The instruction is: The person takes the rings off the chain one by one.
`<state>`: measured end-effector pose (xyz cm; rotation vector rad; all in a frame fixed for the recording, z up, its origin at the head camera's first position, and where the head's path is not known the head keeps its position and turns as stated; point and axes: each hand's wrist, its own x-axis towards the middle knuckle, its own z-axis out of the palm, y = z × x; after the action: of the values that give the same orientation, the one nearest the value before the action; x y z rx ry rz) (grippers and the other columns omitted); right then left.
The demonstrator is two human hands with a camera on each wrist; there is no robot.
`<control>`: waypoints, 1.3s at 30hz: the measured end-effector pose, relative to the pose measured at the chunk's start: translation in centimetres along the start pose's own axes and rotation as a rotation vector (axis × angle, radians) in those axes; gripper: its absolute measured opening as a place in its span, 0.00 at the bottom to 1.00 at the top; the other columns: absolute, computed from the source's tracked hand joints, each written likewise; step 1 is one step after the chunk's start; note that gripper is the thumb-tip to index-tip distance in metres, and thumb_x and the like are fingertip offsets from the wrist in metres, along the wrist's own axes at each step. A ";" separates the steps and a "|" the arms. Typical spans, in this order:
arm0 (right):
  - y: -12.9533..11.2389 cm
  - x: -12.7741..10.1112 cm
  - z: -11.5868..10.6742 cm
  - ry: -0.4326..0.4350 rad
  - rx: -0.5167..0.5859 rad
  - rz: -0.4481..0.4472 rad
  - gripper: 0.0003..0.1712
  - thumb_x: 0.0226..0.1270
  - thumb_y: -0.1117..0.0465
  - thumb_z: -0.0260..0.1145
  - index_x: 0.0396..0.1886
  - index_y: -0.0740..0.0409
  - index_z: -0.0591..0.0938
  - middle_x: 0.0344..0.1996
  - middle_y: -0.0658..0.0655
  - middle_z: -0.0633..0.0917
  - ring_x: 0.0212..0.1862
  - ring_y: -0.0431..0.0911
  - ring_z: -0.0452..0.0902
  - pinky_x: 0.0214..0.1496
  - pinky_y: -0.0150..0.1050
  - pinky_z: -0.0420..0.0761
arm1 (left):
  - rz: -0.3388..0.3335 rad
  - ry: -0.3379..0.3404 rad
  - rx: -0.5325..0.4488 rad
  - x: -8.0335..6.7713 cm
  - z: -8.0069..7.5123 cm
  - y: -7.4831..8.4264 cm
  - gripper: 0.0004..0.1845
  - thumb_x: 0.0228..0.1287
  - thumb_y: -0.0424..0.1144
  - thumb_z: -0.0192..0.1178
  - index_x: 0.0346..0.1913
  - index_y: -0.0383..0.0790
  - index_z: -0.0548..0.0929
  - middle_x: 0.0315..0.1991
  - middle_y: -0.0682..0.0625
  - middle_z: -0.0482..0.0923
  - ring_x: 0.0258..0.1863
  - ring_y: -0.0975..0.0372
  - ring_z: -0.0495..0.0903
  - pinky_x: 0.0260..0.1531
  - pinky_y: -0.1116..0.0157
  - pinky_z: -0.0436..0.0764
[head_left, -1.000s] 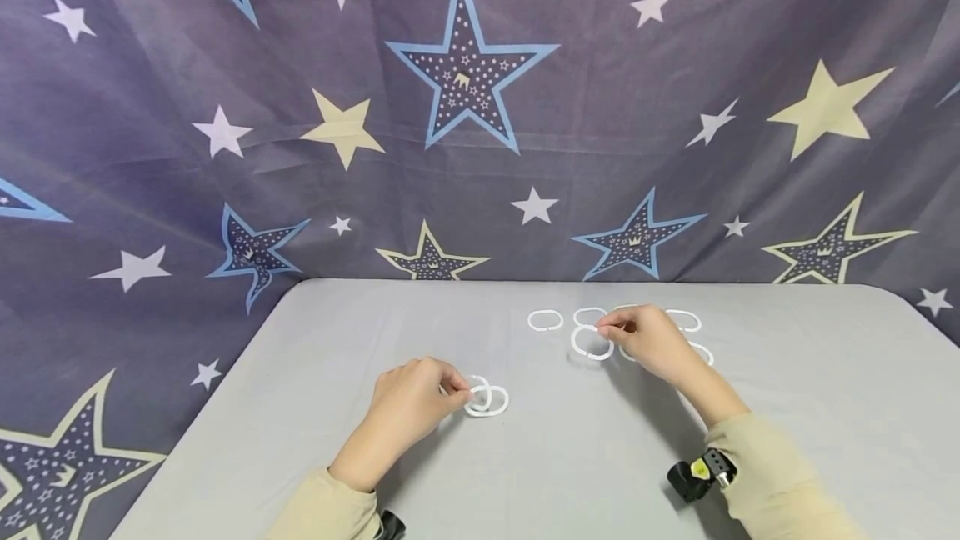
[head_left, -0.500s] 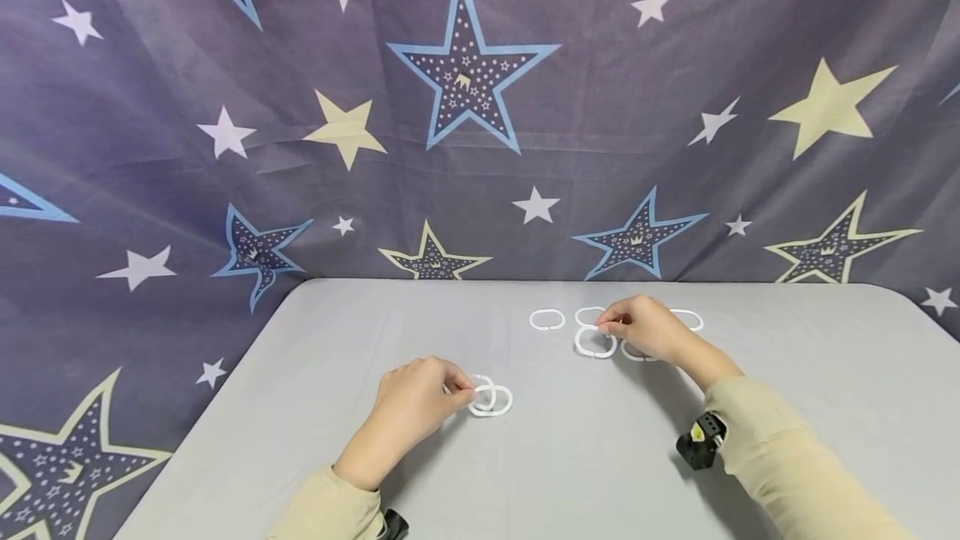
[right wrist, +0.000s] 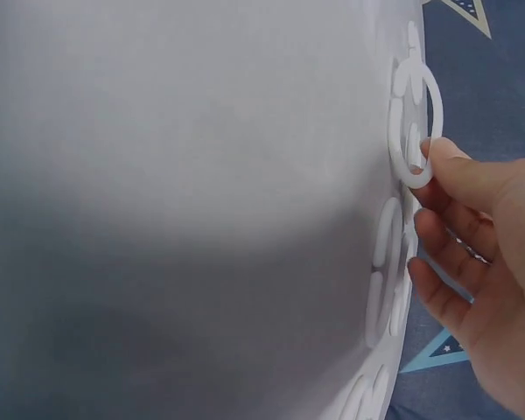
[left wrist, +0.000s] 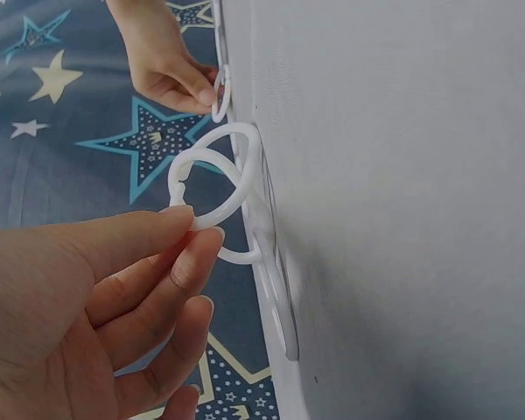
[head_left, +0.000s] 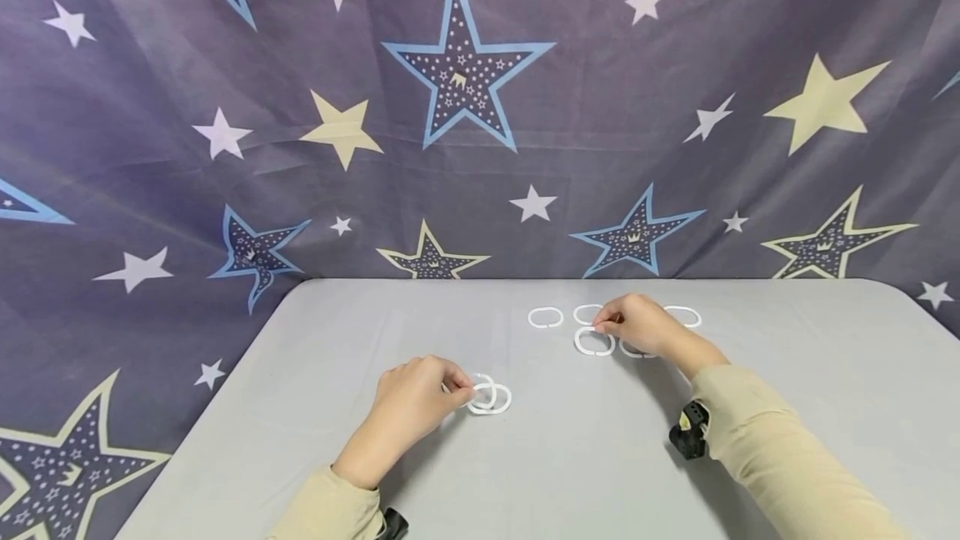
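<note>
At our left fingers point(left wrist: 188, 229), low on the grey surface point(head_left: 570, 457): one short chain of linked white rings point(head_left: 489, 397), two or three links joined as far as we can tell, its near ring pinched by the left hand point(head_left: 416, 401). At our right fingers point(right wrist: 446, 162), farther across: one loose white oval ring point(head_left: 594, 342), pinched at its edge by the right hand point(head_left: 637, 325), apparently part-lifted. Beside and behind those fingers: an unlinked ring point(head_left: 545, 317) and a further ring point(head_left: 682, 317), others partly hidden. We judge the linking barely begun; most rings remain to join.
</note>
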<state>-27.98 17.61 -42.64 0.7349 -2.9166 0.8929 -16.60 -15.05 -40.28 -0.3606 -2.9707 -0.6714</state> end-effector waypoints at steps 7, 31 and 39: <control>0.1 0.0 0.2 -0.009 -0.034 0.002 0.03 0.64 0.64 0.70 0.32 0.59 0.89 0.28 0.50 0.88 0.32 0.40 0.78 0.44 0.45 0.79 | -0.004 -0.007 -0.001 0.0 0.0 0.0 0.03 0.56 0.47 0.71 0.30 0.56 0.89 0.24 0.68 0.81 0.27 0.67 0.76 0.35 0.56 0.74; -1.0 -0.6 -0.7 0.024 -0.011 -0.038 0.04 0.65 0.65 0.69 0.36 0.60 0.88 0.29 0.50 0.87 0.29 0.40 0.74 0.36 0.40 0.75 | -0.004 0.005 0.008 0.0 0.2 0.0 0.03 0.56 0.48 0.71 0.30 0.56 0.89 0.24 0.69 0.80 0.27 0.67 0.77 0.34 0.57 0.74; -1.6 -1.2 -0.7 0.033 -0.025 -0.039 0.04 0.65 0.64 0.68 0.36 0.58 0.89 0.29 0.48 0.86 0.30 0.40 0.75 0.37 0.40 0.75 | -0.002 0.014 0.010 0.1 0.3 0.0 0.04 0.56 0.49 0.71 0.31 0.55 0.89 0.23 0.69 0.81 0.27 0.67 0.77 0.33 0.57 0.75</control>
<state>-26.33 17.32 -41.40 0.7656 -2.8691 0.8552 -16.67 -14.95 -40.55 -0.3510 -2.9601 -0.6555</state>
